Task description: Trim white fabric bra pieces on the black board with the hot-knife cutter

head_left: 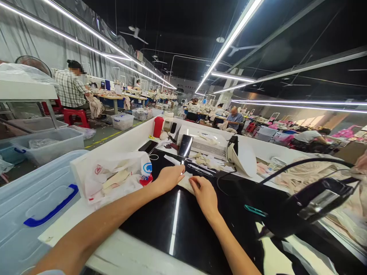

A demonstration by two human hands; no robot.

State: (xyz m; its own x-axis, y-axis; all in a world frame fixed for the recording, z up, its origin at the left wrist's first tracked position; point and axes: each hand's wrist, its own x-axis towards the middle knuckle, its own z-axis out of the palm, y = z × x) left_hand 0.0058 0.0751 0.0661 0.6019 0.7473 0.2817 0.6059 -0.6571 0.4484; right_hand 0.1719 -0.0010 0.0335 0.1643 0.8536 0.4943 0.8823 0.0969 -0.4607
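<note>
A small cream-coloured fabric piece (186, 183) is between my hands, over the glossy black tabletop (155, 225). My right hand (205, 194) pinches its right edge between thumb and fingers. At the other side, my left hand (169, 177) is closed with the fingertips together at the piece's upper left corner; what exactly they grip is partly hidden. Just beyond the left hand a smartphone (185, 146) leans upright. Pens (200, 169) lie behind the fabric piece. To the left sits a white plastic bag (120, 173) with cream scraps in it.
Teal thread snips (255, 210) lie at right, near a dark machine head (309, 206) and cream cut pieces (275, 256). Scraps (210, 162) and a white lamp shade (243, 154) stand behind. A lidded bin (37, 214) is at left. Several people work farther off.
</note>
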